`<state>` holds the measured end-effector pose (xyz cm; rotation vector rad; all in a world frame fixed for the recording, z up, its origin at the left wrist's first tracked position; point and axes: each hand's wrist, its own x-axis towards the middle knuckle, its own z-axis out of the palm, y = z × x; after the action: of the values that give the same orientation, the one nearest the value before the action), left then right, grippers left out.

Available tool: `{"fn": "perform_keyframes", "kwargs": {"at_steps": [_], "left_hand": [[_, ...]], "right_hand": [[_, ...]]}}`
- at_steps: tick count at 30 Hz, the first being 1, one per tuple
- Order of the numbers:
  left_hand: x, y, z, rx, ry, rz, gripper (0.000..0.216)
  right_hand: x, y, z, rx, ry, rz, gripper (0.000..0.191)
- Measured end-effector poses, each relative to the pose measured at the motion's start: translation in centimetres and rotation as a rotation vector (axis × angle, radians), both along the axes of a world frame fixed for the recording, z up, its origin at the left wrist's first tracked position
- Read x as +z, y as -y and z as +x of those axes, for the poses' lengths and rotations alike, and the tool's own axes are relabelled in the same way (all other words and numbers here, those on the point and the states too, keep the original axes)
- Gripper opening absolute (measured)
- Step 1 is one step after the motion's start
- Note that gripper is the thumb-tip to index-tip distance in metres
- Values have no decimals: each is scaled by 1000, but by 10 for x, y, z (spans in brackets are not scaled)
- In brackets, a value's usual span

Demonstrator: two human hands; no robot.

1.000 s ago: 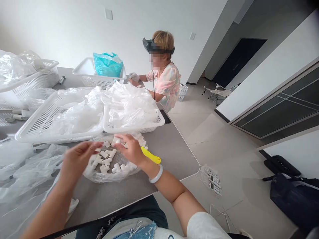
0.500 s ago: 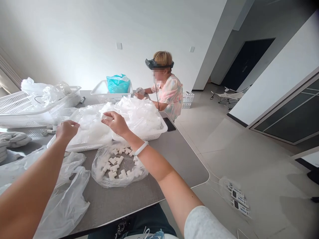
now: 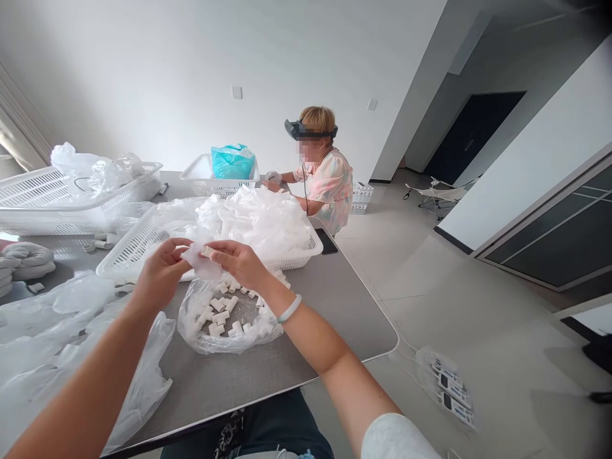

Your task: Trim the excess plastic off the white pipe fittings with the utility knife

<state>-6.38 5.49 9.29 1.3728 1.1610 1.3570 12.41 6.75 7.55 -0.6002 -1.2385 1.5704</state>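
Note:
My left hand [image 3: 160, 273] and my right hand [image 3: 238, 261] meet above the grey table [image 3: 306, 299], both pinched on a small clear plastic bag [image 3: 198, 262]. A small white plastic fitting [image 3: 206, 252] shows at my right fingertips, at the bag's edge. Right below lies an open plastic bag [image 3: 229, 317] holding several white fittings. A white bracelet [image 3: 289, 308] circles my right wrist.
White baskets [image 3: 143, 234] heaped with clear bags stand behind my hands, and another basket [image 3: 43, 197] sits at far left. Loose plastic bags [image 3: 57, 325] cover the left table. A person in a headset [image 3: 319, 172] sits at the far end beside a basket with a teal bag [image 3: 233, 160].
My hands left the fittings bag, reached up to the basket of bags, then came back down together holding a small clear bag. The view tilted upward.

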Motion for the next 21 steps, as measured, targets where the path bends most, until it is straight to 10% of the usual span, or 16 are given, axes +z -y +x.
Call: {"fn": "perform_keyframes", "kwargs": {"at_steps": [10,21], "left_hand": [[-25,26,-1,-16,268,-126,25],[-19,19,8,-259,-193,-245,67]], "right_hand": [[-53,36,60,-224,80,12,59],[-78,67,69,-249,887,1035,24]]}}
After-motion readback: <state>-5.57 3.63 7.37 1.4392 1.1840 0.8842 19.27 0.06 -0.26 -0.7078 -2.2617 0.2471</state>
